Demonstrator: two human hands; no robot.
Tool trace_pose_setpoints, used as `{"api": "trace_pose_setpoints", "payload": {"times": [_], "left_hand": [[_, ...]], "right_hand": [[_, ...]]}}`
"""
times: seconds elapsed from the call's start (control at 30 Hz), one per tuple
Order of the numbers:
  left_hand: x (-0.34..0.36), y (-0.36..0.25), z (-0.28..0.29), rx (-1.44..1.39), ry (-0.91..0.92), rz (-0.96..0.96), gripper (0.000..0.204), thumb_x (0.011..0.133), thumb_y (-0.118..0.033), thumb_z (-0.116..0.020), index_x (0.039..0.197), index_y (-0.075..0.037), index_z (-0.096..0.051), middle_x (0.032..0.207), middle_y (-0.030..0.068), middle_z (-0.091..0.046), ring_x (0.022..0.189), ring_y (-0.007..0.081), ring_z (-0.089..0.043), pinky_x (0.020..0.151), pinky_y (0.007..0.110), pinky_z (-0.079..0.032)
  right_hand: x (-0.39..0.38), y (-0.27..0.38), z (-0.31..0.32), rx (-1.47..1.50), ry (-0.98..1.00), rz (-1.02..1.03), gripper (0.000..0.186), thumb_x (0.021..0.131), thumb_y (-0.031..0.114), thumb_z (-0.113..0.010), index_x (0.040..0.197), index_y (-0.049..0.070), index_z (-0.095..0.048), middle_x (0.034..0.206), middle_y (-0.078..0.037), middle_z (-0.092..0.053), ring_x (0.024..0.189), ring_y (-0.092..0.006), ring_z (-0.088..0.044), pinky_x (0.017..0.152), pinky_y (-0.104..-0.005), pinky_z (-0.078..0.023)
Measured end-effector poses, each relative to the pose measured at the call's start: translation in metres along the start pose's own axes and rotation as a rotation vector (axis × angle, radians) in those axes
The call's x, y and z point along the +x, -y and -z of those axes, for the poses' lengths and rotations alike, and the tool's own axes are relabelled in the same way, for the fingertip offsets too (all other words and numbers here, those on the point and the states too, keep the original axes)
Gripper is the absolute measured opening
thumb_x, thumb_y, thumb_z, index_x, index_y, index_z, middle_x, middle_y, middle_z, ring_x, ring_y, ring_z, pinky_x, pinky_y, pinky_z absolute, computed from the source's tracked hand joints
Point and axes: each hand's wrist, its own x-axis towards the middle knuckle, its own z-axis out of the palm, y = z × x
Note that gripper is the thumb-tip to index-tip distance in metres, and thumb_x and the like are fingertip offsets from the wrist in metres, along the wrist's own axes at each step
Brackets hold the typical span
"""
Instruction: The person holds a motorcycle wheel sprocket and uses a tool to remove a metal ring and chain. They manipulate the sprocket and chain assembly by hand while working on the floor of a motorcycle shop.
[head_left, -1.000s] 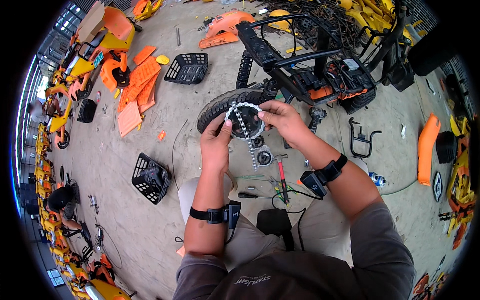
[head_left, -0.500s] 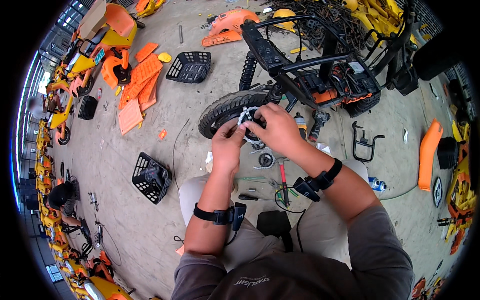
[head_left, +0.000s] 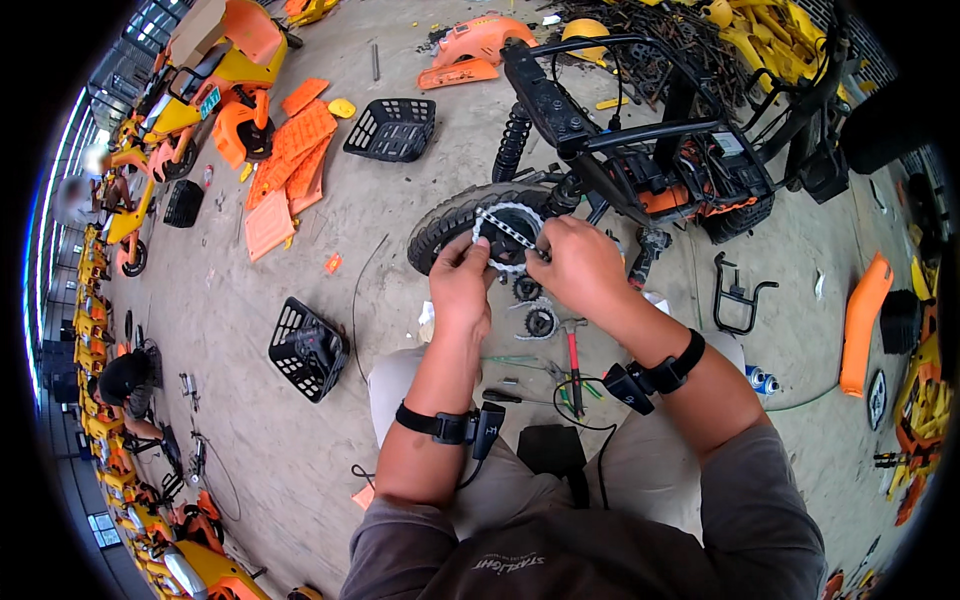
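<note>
Sprocket (head_left: 505,238) held in front of scooter rear wheel (head_left: 450,222), chain (head_left: 512,231) now slanting across it, no longer hanging | left hand (head_left: 460,283) grip pinching rim | right hand (head_left: 583,268) grip pinching chain, shifted right

Black baskets (head_left: 392,128) and orange panels (head_left: 290,160) lie on concrete beside a stripped scooter frame (head_left: 650,150).

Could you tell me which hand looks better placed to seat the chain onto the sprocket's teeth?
Probably the right hand: it grips the chain where it crosses the sprocket, while the left hand steadies the sprocket's lower edge from below.
</note>
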Motion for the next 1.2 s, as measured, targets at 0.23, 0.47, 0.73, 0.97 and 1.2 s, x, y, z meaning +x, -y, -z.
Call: {"api": "trace_pose_setpoints", "payload": {"times": [0.23, 0.47, 0.73, 0.97, 1.2], "left_hand": [[-0.004, -0.018, 0.019, -0.090, -0.043, -0.013, 0.023, 0.098, -0.009, -0.063, 0.118, 0.004, -0.062, 0.101, 0.0072, -0.069, 0.085, 0.0145, -0.068, 0.066, 0.025, -0.056], [-0.010, -0.015, 0.021, -0.166, -0.021, -0.027, 0.029, 0.097, -0.008, -0.066, 0.123, 0.004, -0.058, 0.106, 0.0101, -0.067, 0.088, 0.0178, -0.069, 0.071, 0.028, -0.059], [-0.017, -0.002, 0.017, -0.188, 0.077, -0.002, 0.029, 0.098, -0.009, -0.063, 0.125, -0.001, -0.058, 0.104, 0.0052, -0.066, 0.088, 0.0131, -0.065, 0.070, 0.026, -0.054], [-0.015, -0.003, 0.026, -0.187, 0.047, 0.037, 0.032, 0.099, -0.008, -0.061, 0.129, 0.003, -0.056, 0.112, 0.0087, -0.067, 0.099, 0.0185, -0.067, 0.086, 0.033, -0.057], [0.002, 0.006, 0.020, -0.068, 0.108, 0.100, 0.040, 0.098, -0.015, -0.066, 0.133, 0.001, -0.054, 0.109, 0.0064, -0.067, 0.097, 0.0156, -0.067, 0.081, 0.032, -0.059]], "right_hand": [[-0.014, -0.008, 0.006, 0.060, 0.095, 0.039, 0.020, 0.082, 0.021, -0.073, 0.084, 0.004, -0.064, 0.085, -0.014, -0.064, 0.087, -0.0363, -0.065, 0.074, -0.0470, -0.053], [-0.022, -0.021, 0.011, -0.007, 0.194, 0.070, 0.024, 0.084, 0.023, -0.075, 0.092, 0.003, -0.065, 0.090, -0.014, -0.066, 0.087, -0.0341, -0.065, 0.074, -0.0436, -0.052], [-0.003, 0.011, 0.009, 0.097, -0.131, 0.166, 0.028, 0.083, 0.019, -0.078, 0.103, 0.003, -0.068, 0.103, -0.015, -0.066, 0.100, -0.0355, -0.063, 0.086, -0.0430, -0.051], [0.011, -0.004, -0.028, 0.317, -0.171, 0.247, 0.036, 0.082, 0.013, -0.077, 0.117, 0.006, -0.070, 0.105, -0.017, -0.066, 0.093, -0.0339, -0.063, 0.085, -0.0386, -0.052], [0.023, -0.022, -0.026, 0.610, 0.078, -0.005, 0.037, 0.082, 0.005, -0.076, 0.119, 0.006, -0.070, 0.095, -0.008, -0.066, 0.075, -0.0163, -0.053, 0.069, -0.0303, -0.048]]}}
